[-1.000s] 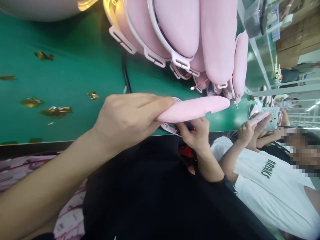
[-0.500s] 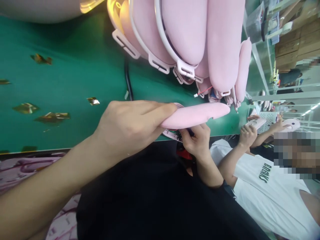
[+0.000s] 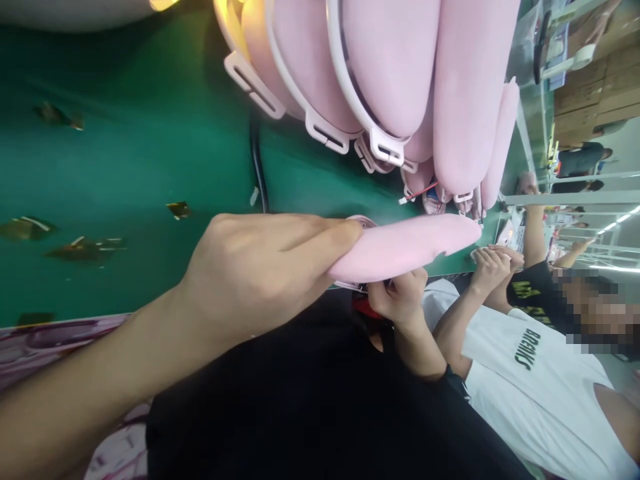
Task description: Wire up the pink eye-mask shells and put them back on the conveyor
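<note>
left hand (image 3: 275,267), centre of frame: arm in from lower left, back of the hand toward me, grasping the left end of a curved pink shell (image 3: 400,250) between thumb and fingers. shell lies lengthwise just right of centre, above the near edge of the green counter (image 3: 125,160); small notch in its lower edge, toward the right end. a pale rim shows behind it, by the left thumb; mostly covered, kind not determined.

right hand (image 3: 403,297), just below the shell: fingers curled up close under its lower edge. fingertips hidden; cannot tell whether it grips anything.

upper centre to upper right: pink padded parts (image 3: 393,73) packed side by side on the counter, with slotted tabs (image 3: 327,138) along their lower ends. thin red wire (image 3: 423,191) ending in a white plug (image 3: 403,201) sticks out near the row's lower right. black cable (image 3: 258,167) runs down the counter above the left hand. scraps of gold film (image 3: 177,211) scattered on the left.

right side of frame: co-worker in a white shirt (image 3: 510,373), both hands together near the counter edge; object between them too small to identify.
</note>
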`<action>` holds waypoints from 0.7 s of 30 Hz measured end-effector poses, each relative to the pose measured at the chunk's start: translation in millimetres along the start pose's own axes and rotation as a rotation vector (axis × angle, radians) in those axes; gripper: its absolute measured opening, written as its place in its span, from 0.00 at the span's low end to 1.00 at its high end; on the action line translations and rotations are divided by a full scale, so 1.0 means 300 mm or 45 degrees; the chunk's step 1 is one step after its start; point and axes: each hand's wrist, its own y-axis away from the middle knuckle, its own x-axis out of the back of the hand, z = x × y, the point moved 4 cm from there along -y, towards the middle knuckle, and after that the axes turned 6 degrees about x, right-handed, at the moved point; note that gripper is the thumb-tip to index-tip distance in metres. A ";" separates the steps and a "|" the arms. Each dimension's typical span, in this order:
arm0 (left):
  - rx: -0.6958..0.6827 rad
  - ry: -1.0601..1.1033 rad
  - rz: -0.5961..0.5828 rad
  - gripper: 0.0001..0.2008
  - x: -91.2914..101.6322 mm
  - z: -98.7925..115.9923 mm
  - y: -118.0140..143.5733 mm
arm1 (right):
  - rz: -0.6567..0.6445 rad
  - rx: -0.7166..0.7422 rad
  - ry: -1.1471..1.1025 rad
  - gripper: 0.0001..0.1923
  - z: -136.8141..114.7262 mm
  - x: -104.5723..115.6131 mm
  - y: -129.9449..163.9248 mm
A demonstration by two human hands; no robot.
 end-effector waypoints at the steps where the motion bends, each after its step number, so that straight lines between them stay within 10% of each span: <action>1: -0.005 -0.012 -0.010 0.11 -0.001 0.000 -0.001 | -0.008 0.003 -0.001 0.11 -0.001 -0.001 -0.002; 21: 0.097 -0.142 -0.073 0.14 -0.019 -0.014 -0.002 | -0.501 0.417 0.186 0.13 -0.015 0.023 -0.090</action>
